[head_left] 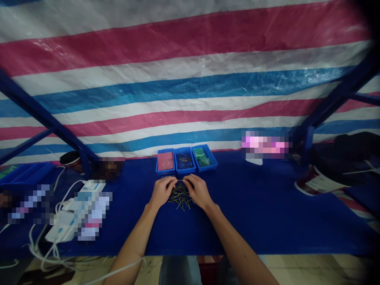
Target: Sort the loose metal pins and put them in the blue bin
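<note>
My left hand (162, 191) and my right hand (200, 192) face each other over the table, fingertips pinched. Between them they hold a thin, pale stick-like piece (180, 180) level, one end in each hand. Just below lies a loose pile of thin dark and yellowish metal-looking sticks (181, 197), too small to name exactly. Three small blue bins stand side by side behind my hands. The left bin (165, 171) holds a pink block or stack, the middle bin (186, 171) several thin sticks, and the right bin (214, 161) green packets.
White power strips (63, 225) with tangled cables lie on the blue table (255, 221) at left. A larger blue tray (35, 171) is at far left. Toward the right edge stands a round tub (317, 182) with dark cloth. A striped tarp (184, 87) hangs behind, between blue frame posts.
</note>
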{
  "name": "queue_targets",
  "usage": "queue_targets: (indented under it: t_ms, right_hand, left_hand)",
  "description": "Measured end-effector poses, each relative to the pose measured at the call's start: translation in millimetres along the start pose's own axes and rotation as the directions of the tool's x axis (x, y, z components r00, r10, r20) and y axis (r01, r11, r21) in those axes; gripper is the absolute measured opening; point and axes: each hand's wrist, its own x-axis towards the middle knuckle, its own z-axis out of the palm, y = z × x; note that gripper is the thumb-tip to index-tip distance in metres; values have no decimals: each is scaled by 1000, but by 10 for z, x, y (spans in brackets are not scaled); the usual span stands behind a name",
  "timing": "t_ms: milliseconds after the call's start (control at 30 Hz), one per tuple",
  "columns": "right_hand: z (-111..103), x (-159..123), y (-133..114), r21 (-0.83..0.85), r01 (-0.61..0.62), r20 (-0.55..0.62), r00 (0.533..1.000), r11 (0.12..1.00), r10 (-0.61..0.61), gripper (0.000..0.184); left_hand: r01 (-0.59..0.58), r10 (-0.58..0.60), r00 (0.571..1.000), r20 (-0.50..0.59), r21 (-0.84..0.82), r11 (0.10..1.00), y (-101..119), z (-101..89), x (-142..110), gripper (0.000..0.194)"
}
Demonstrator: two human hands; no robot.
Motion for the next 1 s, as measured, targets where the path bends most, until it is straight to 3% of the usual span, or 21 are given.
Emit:
queue_targets:
  t_ms: [1000]
  right_hand:
    - [-1, 5, 2, -4, -3, -3, 1000, 1000, 3, 21]
  left_hand:
    - [-3, 3, 1000, -10, -12, 1000, 12, -2, 2, 25]
